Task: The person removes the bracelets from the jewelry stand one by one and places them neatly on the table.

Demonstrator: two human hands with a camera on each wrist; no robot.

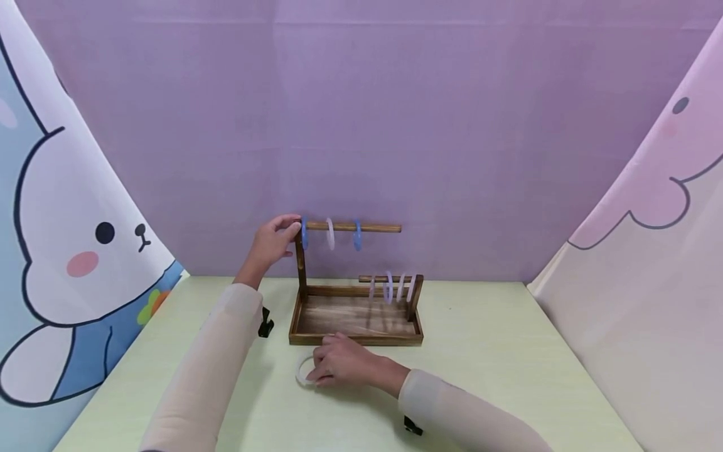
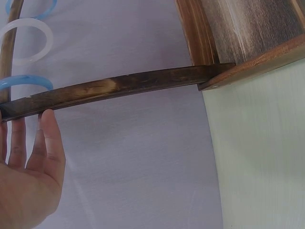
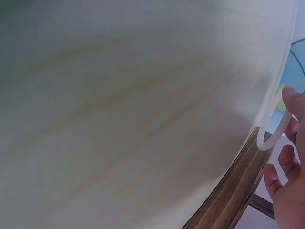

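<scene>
A dark wooden bangle stand (image 1: 302, 267) has an upper rod at the left and a lower rod at the right, over a shallow tray (image 1: 356, 341). My left hand (image 1: 272, 242) holds the top of the tall left post, its fingertips against the wood beside a blue bangle (image 2: 28, 80). A white bangle (image 1: 331, 233) and another blue bangle (image 1: 358, 235) hang further along that rod. In front of the tray, my right hand (image 1: 347, 363) pinches a white bangle (image 3: 274, 136) between thumb and fingers, low over the table.
Several pale and lilac bangles (image 1: 388, 289) hang on the lower rod. The stand is on a pale green table (image 1: 480, 351), with a purple cloth (image 1: 452, 125) behind it. Printed cartoon cloths (image 1: 62, 220) flank both sides.
</scene>
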